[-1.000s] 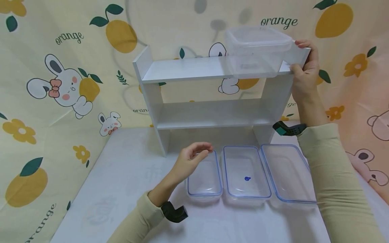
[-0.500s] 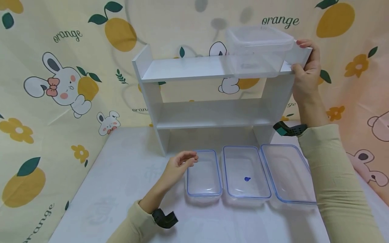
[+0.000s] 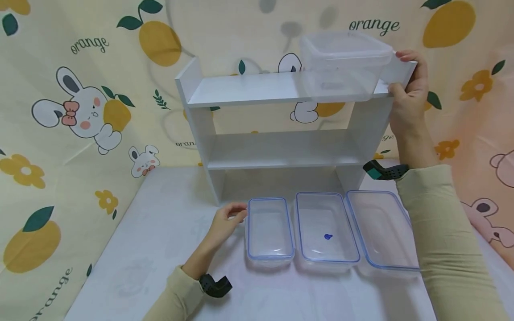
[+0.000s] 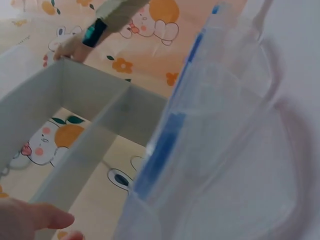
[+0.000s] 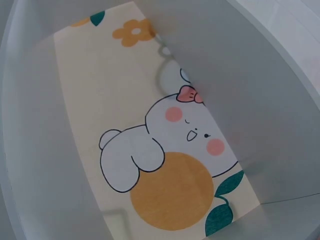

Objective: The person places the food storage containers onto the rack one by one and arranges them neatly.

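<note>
My left hand (image 3: 225, 223) is beside the far left corner of a small clear plastic container (image 3: 270, 229) with a blue rim, its fingers loosely bent and fingertips close to that rim. In the left wrist view, the thumb (image 4: 45, 217) shows at the lower left, with nothing between thumb and fingers. My right hand (image 3: 410, 98) grips the upper right side panel of a white shelf unit (image 3: 277, 149), fingers over its outer edge and thumb in front. A large clear lidded container (image 3: 341, 76) stands on the top shelf next to this hand. The right wrist view shows only the shelf's inside.
Two wider blue-rimmed containers, a middle container (image 3: 327, 223) and a right container (image 3: 381, 227), stand in a row with the small one on the white table (image 3: 160, 249). My right sleeve (image 3: 449, 232) overlaps the right one. A printed cloth (image 3: 225, 26) hangs behind.
My left hand has moved left and down, from over the small container's far end to beside its left corner. The right hand keeps its grip on the shelf; the containers stay put.
</note>
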`<state>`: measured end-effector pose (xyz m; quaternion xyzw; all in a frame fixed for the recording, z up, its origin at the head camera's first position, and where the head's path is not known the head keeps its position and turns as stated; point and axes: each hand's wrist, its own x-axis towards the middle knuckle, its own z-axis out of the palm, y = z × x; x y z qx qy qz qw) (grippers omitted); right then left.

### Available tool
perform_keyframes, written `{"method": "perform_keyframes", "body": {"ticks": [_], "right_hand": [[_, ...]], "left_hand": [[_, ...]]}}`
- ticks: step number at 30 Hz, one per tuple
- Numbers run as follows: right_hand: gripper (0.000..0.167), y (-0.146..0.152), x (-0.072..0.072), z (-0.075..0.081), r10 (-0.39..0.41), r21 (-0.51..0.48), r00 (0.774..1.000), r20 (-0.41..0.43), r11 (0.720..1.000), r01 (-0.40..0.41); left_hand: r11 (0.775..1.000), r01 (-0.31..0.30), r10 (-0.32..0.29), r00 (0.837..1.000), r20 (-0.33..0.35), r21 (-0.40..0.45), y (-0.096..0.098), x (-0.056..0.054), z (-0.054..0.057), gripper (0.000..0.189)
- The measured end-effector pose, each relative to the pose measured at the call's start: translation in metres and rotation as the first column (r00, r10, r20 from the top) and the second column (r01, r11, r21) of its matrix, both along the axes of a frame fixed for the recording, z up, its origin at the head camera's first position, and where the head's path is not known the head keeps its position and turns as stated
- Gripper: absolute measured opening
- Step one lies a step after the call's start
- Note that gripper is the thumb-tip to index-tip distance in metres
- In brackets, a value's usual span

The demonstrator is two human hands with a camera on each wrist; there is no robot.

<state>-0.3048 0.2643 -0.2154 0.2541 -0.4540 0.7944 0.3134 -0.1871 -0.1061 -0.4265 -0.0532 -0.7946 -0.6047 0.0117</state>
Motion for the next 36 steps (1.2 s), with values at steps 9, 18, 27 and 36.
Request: {"method": "perform_keyframes", "body": {"ticks": [9, 18, 27, 36], "right_hand": [[0.047, 0.000, 0.000, 0.000, 0.000, 0.004, 1.000, -0.008, 1.000, 0.000], [0.046, 0.000, 0.000, 0.000, 0.005, 0.001, 1.000, -0.007, 1.000, -0.005], [0.046, 0.001, 0.001, 0.000, 0.014, 0.001, 1.000, -0.026, 1.000, -0.014], [0.046, 0.000, 0.002, 0.000, 0.017, -0.001, 1.000, -0.022, 1.000, -0.018]], "left_hand": [[0.999, 0.002, 0.006, 0.985, 0.171, -0.050, -0.004, -0.002, -0.010, 0.046], [0.995, 0.100, -0.088, 0.937, 0.337, -0.019, -0.008, -0.007, -0.019, 0.050], [0.982, 0.186, -0.160, 0.913, 0.376, -0.032, -0.010, -0.009, -0.020, 0.045], [0.940, 0.335, -0.276, 0.858, 0.434, -0.063, -0.016, -0.008, -0.020, 0.038]]}}
